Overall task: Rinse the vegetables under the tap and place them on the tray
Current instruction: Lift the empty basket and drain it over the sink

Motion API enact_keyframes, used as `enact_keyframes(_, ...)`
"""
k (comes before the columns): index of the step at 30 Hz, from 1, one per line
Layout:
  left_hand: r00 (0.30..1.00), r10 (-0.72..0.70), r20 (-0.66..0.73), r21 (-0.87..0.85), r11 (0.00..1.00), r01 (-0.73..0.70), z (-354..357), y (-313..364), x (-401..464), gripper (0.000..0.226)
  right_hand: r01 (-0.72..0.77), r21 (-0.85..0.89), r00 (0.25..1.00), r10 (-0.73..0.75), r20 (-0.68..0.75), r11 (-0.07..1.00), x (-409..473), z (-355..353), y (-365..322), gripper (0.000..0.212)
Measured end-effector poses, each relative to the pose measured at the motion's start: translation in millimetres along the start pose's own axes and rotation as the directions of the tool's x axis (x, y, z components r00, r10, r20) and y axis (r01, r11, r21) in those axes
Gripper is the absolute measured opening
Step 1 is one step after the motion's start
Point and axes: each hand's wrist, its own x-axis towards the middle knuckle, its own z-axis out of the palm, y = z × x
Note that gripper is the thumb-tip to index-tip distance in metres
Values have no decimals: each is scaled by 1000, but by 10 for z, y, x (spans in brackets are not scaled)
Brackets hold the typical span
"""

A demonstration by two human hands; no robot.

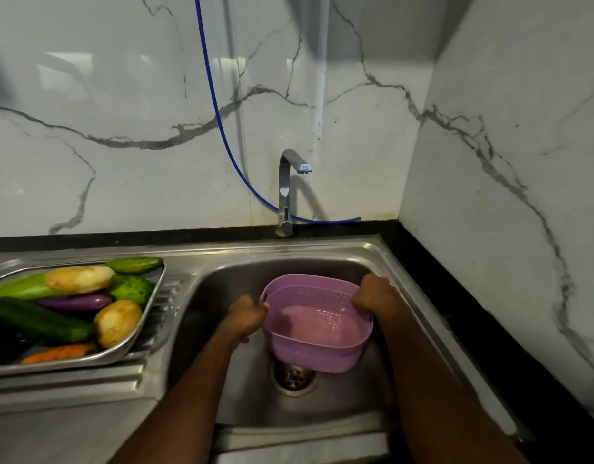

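both hands, left hand (pixel 245 317) and right hand (pixel 372 293), grasp the perforated lilac plastic basket (pixel 317 324) over the steel sink (pixel 406 272); vegetables fill the metal tray (pixel 148 316).

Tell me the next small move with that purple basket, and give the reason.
Probably tip the purple basket over the drain to empty it. Both hands, left hand and right hand, grip its rim above the sink; it holds only water, the tap shows no stream, and the vegetables already lie on the tray.
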Motion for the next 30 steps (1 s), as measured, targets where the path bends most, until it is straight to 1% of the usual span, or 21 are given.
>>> enact_keyframes(2,999,-3,33,51,999,2,-13,28,-17,31,12,-57,999,-10,31,998,-82,40,86,33)
enact_keyframes(4,997,-20,70,81,997,14,-17,44,-25,35,5,-88,999,-3,33,996,-159,93,169,33)
enact_keyframes(6,992,-43,121,62,997,35,-3,66,-20,38,1,-83,1000,1,20,997,-184,141,223,31)
enact_keyframes(9,986,-64,153,-36,997,71,24,122,-18,36,-4,-25,999,5,42,1000,-145,146,239,27)
enact_keyframes(11,985,-75,154,-120,988,94,23,138,-1,33,-25,46,996,21,82,999,-98,137,206,22)
enact_keyframes(14,985,-106,139,-251,958,138,-32,159,9,30,-58,153,994,44,95,987,-25,71,155,16)
enact_keyframes(15,984,-118,132,-302,941,153,-64,156,5,30,-68,184,992,47,115,980,-13,45,142,17)
enact_keyframes(18,985,-107,139,-416,896,156,-116,122,76,44,-82,243,987,45,153,966,5,-70,141,17)
enact_keyframes(20,990,-57,128,-442,890,109,-122,129,69,42,-71,295,991,33,133,953,-13,-169,140,17)
enact_keyframes(25,1000,6,11,-495,869,0,-174,196,27,27,-35,448,989,-33,141,893,-95,-390,167,9)
enact_keyframes(27,998,54,-15,-533,844,-54,-232,199,63,22,-25,515,986,-64,155,857,-125,-480,223,19)
enact_keyframes(29,981,169,-90,-589,785,-190,-293,188,117,17,-24,575,981,-92,172,818,-137,-566,279,30)
enact_keyframes(30,961,239,-140,-618,737,-274,-310,189,130,21,-35,601,975,-105,196,799,-137,-590,309,34)
